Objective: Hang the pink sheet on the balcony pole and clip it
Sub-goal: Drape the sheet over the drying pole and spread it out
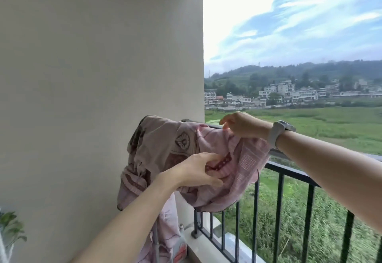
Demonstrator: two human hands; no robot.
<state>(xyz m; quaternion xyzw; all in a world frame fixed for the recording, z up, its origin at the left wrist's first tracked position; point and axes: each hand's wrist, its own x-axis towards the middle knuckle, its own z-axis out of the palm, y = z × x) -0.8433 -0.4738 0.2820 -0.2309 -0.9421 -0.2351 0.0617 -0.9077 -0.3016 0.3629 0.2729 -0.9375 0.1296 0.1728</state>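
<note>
Sheet (186, 149), pink and patterned, bunched at the centre of the frame and draped over the balcony pole (275, 150), which runs from the wall (93, 76) toward the right edge above the dark railing (289, 175). My left hand (198, 169), reaching in from the lower left, has its fingers (208, 157) curled into a fold of the cloth just below the pole, gripping it. My right hand (241, 125), entering from the right with a watch (279, 133) on the wrist, pinches the sheet's upper edge at the pole between thumb and fingertips. A loose end hangs down to the lower centre. Fields and houses (289, 93) fill the right background.
</note>
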